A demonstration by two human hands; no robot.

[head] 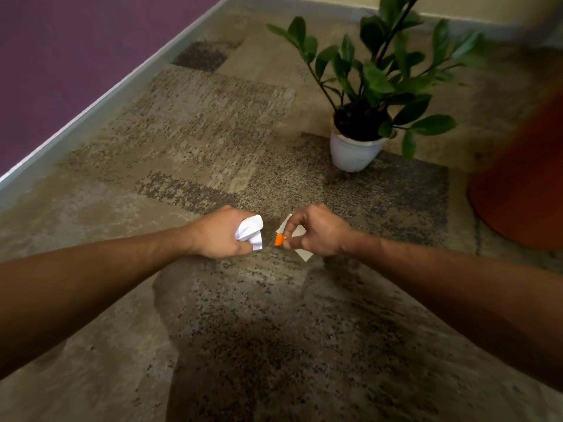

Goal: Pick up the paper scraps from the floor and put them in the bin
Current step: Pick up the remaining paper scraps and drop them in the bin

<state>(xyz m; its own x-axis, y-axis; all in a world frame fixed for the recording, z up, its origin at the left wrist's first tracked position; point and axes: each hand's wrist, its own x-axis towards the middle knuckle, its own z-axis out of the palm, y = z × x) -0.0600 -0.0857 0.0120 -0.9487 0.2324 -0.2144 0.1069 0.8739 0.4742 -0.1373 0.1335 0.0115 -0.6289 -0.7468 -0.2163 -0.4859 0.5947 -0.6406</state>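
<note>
Mottled brown carpet (213,123) fills most of the view, bounded on the left by a purple wall (76,56) with a pale skirting strip. At the right edge stands a large orange-brown rounded shape (524,184), blurred; whether it is the bin cannot be told. Near it, a potted plant (359,147) in a white pot sits on the carpet.

Both arms reach forward over the floor. The left hand (222,236) is fisted around a crumpled white wad of paper (251,231), which bulges out on the thumb side. The right hand (316,231) pinches 1 flat pale scrap (300,236), with a small orange bit (279,240) at its thumb tip. The 2 hands are close together but not touching, and no other loose scraps show on the visible carpet.

The step in hand looks like gathering what is held before carrying it off. To do it well, I would tuck the flat scrap and the orange bit into the wad, so that 1 closed fist holds everything. The orange bit is the likeliest to slip, being so small, so it should be folded inside the paper. Then scan the floor once more and find the bin.
</note>
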